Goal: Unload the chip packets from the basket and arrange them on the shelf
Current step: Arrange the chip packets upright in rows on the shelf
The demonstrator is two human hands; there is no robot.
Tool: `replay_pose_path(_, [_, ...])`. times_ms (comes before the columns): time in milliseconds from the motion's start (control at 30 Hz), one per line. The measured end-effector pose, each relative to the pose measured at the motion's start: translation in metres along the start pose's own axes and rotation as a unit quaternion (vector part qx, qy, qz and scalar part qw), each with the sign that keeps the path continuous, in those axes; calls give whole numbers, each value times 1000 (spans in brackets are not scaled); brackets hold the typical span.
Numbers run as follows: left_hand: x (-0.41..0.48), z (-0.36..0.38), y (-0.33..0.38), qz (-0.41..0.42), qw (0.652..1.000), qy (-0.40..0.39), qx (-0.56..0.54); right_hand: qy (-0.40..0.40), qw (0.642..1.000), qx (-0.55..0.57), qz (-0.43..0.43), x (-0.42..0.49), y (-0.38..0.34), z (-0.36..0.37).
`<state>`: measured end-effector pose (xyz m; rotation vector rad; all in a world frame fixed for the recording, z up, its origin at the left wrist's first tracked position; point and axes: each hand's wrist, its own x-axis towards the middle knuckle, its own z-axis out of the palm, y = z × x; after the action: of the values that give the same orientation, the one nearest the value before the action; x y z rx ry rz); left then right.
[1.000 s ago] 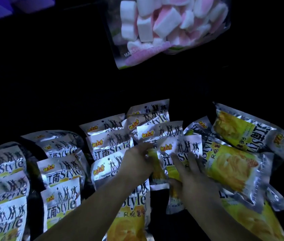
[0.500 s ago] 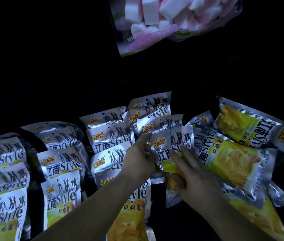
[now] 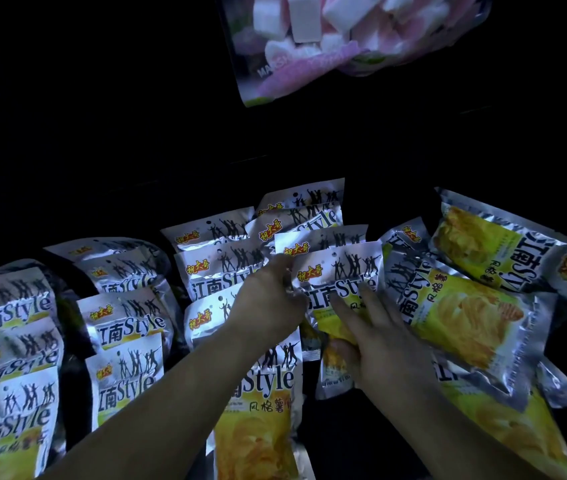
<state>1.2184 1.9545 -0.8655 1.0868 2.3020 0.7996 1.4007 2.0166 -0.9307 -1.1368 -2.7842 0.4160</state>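
Centre of the frame: we are seating one chip packet (image 3: 341, 271) at the front of a row of like packets (image 3: 320, 239) on the dark shelf (image 3: 337, 434). The left hand (image 3: 268, 303) is pinching the packet's upper left edge with curled fingers. The right hand (image 3: 379, 344) is spreading its fingers over the printed face and tucking the thumb beneath, so both hands are grasping this one packet. We are judging that the step goes best if we are keeping the top seam level with the packet behind and letting go only once the base is sitting flat. At the right of the frame, loose packets (image 3: 465, 313) are lying tilted just beside the held one and crowding its right edge. They are likely to need straightening first. At the left, further rows (image 3: 126, 317) are standing in order, and a marshmallow bag (image 3: 344, 39) is hanging at the upper centre. The basket is not showing anywhere in the frame.
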Motion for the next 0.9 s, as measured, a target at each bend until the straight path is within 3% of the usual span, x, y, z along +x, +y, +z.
replay_pose_path(133, [-3,4,5,-36,990,-100,-96,2,1000,-5,-5,-1,3,0])
replay_pose_path(333, [-8,11,7,-36,984,-129,-114,-6,1000,-9,17,-8,8,-1])
replay_pose_path(433, [-7,7,6,-19,993,-108,-49,-8,1000,-5,-3,-10,5,-1])
replay_pose_path(700, [-4,0,-6,34,999,21,-11,-15,999,11,-29,-10,5,1])
replay_pose_path(800, [-9,1,-6,65,991,102,49,-7,1000,-5,-10,-11,5,6])
replay_pose_path(900, [-18,8,-3,55,998,26,-5,-6,1000,-3,-13,-11,4,9])
